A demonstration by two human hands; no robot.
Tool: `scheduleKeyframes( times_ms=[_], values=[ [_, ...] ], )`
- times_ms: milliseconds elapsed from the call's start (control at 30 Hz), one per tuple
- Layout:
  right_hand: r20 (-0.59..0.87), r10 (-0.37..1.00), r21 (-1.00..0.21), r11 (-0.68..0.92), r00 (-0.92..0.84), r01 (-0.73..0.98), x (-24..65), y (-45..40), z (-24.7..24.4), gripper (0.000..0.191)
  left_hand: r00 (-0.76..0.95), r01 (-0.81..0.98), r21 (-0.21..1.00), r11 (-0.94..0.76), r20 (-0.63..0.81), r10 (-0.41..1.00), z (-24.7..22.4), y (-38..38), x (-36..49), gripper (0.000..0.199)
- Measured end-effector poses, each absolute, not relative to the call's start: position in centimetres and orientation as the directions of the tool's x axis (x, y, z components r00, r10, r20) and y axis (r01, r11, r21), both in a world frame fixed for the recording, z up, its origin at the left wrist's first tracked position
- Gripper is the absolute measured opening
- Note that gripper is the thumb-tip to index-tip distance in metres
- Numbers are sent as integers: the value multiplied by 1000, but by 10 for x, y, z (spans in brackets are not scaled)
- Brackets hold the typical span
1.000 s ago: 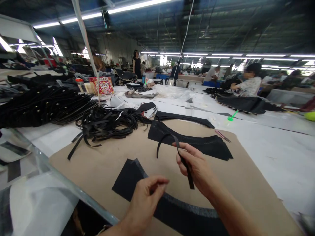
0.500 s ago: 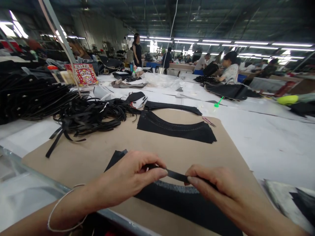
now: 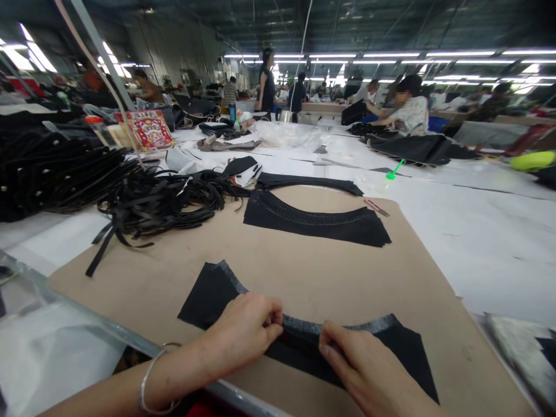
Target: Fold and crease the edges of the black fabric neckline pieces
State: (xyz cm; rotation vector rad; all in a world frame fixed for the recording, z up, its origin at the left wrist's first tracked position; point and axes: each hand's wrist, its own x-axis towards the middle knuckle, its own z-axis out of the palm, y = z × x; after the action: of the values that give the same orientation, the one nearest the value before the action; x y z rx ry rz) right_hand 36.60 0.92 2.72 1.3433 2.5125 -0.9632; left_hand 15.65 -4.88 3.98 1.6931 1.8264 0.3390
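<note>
A curved black fabric piece [image 3: 203, 296] with a greyish band along its concave edge lies on the brown board, close to me. My left hand [image 3: 247, 325] is over its middle, thumb and fingers pinched. My right hand [image 3: 362, 356] pinches a little further right, just below the grey band. Between them runs a narrow black strip [image 3: 301, 340], low over the fabric and hard to tell from it; whether it touches is unclear. Further back lie more curved black pieces [image 3: 313, 225] in a stack, and a heap of loose black strips [image 3: 169, 202] is at the left.
The brown board [image 3: 208, 246] covers the near table. Small pink-handled snips [image 3: 376, 207] lie by the rear stack. A green tool [image 3: 395, 170] stands on the white table surface [image 3: 469, 231]. Black layered pieces [image 3: 52, 174] are piled at left. Several people work further back.
Both hands have come down and nearer to me with the strip, which was stretched plainly between them above the fabric. More of the fabric's grey band shows now.
</note>
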Motion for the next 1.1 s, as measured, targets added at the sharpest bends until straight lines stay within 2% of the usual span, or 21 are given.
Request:
scheduleKeyframes(
  times_ms=[233, 567, 1100],
  values=[
    [-426, 759, -354, 361, -493, 863, 354, 14, 27, 20, 9, 826, 546, 142, -264, 964, 32, -38, 156, 12],
    [-425, 768, -303, 377, -478, 875, 350, 18, 27, 19, 2, 798, 577, 171, -287, 958, 29, -33, 158, 13],
    [-428, 781, -272, 369, -455, 889, 347, 21, 27, 19, -30, 814, 547, 196, -298, 954, 19, -30, 162, 16]
  ],
)
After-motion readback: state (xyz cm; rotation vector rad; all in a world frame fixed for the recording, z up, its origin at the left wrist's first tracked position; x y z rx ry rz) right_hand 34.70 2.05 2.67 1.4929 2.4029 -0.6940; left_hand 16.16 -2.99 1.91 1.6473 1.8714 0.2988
